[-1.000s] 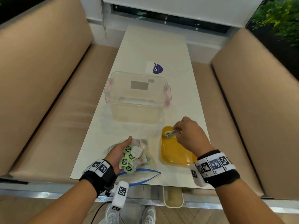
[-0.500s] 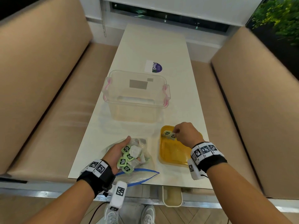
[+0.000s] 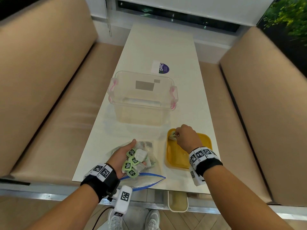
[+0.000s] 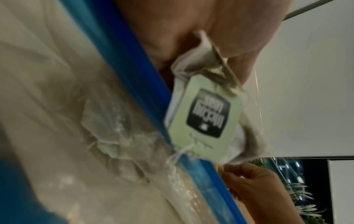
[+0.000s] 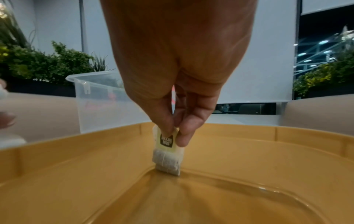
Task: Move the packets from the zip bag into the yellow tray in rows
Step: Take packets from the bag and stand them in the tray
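Pinching one packet (image 5: 167,149) upright in right hand (image 3: 186,137) fingertips, lower edge touching yellow tray (image 3: 174,161) floor at far left corner. Cupping a heap of packets (image 3: 133,161) in left hand (image 3: 122,156), over zip bag (image 3: 146,179) just left of tray.

Yellow tray (image 3: 206,143), green-tagged packets (image 3: 132,161), blue-edged clear zip bag (image 3: 150,177), pink-latched clear box (image 3: 142,103)

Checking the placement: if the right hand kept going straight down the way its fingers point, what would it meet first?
The yellow tray: the right hand pinches a packet whose lower edge seems to touch the floor near the far wall already.
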`<state>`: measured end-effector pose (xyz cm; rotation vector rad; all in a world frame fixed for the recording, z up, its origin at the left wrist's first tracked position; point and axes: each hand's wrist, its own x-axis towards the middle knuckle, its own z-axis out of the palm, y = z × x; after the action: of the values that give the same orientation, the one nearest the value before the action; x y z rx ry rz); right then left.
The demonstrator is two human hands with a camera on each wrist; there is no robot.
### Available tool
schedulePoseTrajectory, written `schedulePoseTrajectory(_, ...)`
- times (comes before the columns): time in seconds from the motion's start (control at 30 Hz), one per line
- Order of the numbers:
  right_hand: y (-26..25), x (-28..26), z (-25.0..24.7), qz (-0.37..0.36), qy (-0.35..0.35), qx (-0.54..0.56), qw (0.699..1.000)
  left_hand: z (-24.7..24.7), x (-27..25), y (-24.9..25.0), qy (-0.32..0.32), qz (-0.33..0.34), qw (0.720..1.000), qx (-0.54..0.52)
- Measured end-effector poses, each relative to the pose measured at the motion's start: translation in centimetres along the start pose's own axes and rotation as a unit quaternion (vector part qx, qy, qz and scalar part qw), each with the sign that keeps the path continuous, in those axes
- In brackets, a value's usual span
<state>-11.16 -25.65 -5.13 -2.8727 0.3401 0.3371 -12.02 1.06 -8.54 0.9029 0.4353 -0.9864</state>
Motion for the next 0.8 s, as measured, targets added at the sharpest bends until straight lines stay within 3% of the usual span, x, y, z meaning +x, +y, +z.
schedulePoseTrajectory(0.4,-0.75,0.23,0.41,-0.011,-0.005,-0.007,1.000,-0.57,0.24,-0.11,-0.003,0.000,1.000,0.004)
schedulePoseTrajectory(0.8,-0.48,0.69,0.77,0.022,0.015,0.022,0.999,-0.92,0.66,-0.22,-0.003,-0.005,1.000,-0.005)
